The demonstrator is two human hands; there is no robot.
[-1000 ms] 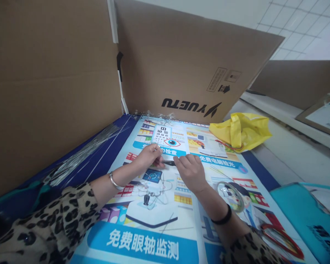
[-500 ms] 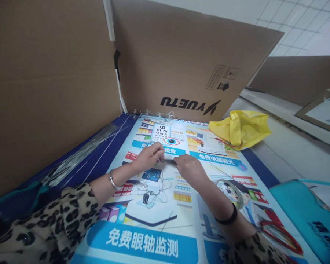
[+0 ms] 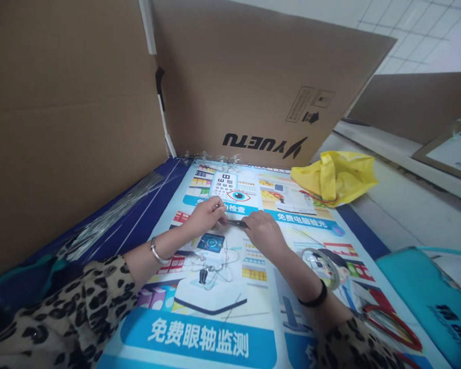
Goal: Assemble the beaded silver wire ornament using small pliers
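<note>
My left hand [image 3: 209, 214] is closed in a pinch on a thin metal wire, mostly hidden by the fingers. Closed around a dark metal tool that looks like pliers [image 3: 237, 223], my right hand [image 3: 264, 233] points its narrow tip at the left fingertips. The handles are covered by the palm. Just below both hands is a looped wire piece [image 3: 214, 269] with small clear beads; whether it hangs from the left hand or lies on the printed sheet [image 3: 259, 302] cannot be made out.
A bundle of straight wires [image 3: 111, 218] lies at left beside a tall cardboard panel [image 3: 253, 87]. Beaded wire pieces [image 3: 211, 160] line its foot. On the right are a yellow bag [image 3: 336, 179], a clear tape roll [image 3: 322, 267], a red wire coil [image 3: 394, 325] and a teal pouch [image 3: 426, 302].
The left fingers have shifted very slightly to the left and the tool's tip has turned a little. Both hands keep their grip; the view has moved slightly.
</note>
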